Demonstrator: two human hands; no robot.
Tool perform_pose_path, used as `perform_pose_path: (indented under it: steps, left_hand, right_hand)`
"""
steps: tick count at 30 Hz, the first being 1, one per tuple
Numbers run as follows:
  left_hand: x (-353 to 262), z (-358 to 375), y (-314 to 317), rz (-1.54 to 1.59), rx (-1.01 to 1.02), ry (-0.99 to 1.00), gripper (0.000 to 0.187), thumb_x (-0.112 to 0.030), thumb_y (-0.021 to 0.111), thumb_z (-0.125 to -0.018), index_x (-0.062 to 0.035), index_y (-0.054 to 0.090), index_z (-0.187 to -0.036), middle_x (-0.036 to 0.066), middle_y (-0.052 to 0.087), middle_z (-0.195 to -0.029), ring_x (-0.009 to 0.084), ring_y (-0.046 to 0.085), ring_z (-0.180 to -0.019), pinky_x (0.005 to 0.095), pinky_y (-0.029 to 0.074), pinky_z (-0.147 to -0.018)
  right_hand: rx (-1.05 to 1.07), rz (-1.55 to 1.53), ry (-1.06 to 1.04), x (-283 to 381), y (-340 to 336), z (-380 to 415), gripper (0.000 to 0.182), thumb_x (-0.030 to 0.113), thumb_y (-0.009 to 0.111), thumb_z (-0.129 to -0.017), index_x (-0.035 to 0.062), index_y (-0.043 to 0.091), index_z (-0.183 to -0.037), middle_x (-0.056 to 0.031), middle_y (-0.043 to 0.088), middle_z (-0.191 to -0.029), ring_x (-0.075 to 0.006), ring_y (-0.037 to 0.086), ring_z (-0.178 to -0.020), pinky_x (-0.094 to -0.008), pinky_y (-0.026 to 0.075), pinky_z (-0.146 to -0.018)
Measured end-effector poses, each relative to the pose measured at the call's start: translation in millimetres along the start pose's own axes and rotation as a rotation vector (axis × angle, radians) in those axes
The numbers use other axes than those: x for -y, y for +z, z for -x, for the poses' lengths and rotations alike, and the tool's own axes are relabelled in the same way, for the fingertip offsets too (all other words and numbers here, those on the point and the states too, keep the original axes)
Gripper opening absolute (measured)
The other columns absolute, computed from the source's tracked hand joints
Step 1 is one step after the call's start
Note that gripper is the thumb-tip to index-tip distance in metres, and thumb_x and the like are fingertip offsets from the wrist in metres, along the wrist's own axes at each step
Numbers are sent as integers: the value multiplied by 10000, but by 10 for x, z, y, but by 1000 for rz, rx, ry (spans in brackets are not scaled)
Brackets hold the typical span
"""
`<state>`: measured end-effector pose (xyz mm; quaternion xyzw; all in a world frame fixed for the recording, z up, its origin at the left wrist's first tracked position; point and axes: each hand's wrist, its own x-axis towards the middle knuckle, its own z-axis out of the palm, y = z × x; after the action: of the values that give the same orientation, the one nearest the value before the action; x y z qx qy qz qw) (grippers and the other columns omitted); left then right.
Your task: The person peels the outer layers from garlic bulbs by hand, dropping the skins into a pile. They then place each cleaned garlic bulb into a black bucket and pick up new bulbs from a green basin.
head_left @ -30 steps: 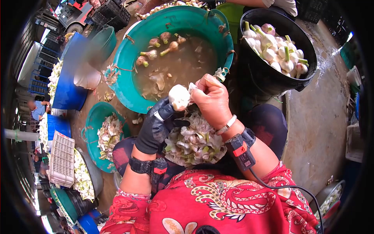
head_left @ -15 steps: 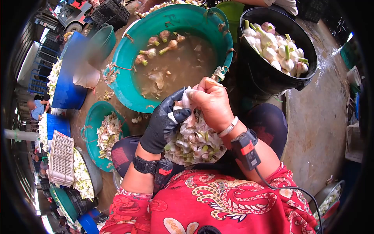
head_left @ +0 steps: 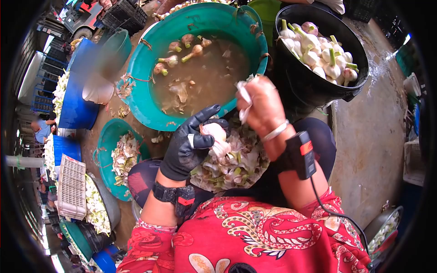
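My left hand (head_left: pixel 189 143), in a black glove, is closed round a garlic bulb (head_left: pixel 215 133) whose loose skin hangs down. To its right my bare right hand (head_left: pixel 263 102) grips a strip of pale garlic skin (head_left: pixel 244 101), apart from the bulb. Below both hands a heap of peeled garlic skins (head_left: pixel 236 164) lies in my lap. Just beyond them stands a green tub (head_left: pixel 136 98) of murky water, where several unpeeled garlic bulbs (head_left: pixel 193 53) and bits of skin float.
At the far right, a black bucket (head_left: pixel 296 86) holds cleaned white garlic bulbs (head_left: pixel 323 57). A smaller green basin (head_left: pixel 105 150) with skins sits on the left, near a pale crate (head_left: pixel 71 186) and blue tubs (head_left: pixel 79 102). Wet floor (head_left: pixel 364 150) runs along the right.
My right hand has pulled away from the bulb to the right with torn skin in its fingers. My left hand keeps the bulb, now more exposed.
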<state>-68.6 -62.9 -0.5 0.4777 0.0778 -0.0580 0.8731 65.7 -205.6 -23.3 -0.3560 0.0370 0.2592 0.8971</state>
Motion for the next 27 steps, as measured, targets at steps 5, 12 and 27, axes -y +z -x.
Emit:
perform_pose_path:
  steps: [5, 12, 27]
  left_hand:
    - [-110, 82, -189, 123, -23, 42, 603, -91, 671, -811, 33, 433, -1351, 138, 606, -1107, 227, 601, -1001, 347, 488, -916]
    - [-133, 37, -118, 43, -146, 87, 616, -170, 653, -865, 14, 383, -1388, 150, 570, -1213, 241, 570, -1094, 358, 439, -984]
    - [-235, 51, -19, 84, -134, 41, 690, -41, 650, -740, -1, 409, -1385, 174, 623, -1073, 263, 628, -954, 369, 526, -848]
  right_hand:
    - [333, 388, 225, 261, 185, 276, 181, 62, 641, -839, 27, 574, -1003, 26, 507, -663, -47, 432, -511, -190, 322, -442]
    - [661, 1011, -196, -32, 109, 384, 228, 186, 717, -855, 2, 585, -821, -22, 546, -680, -78, 503, -652, -262, 438, -573]
    - [214, 487, 171, 275, -30, 160, 151, 169, 554, -856, 71, 591, -747, -31, 518, -594, -129, 518, -511, -297, 367, -422]
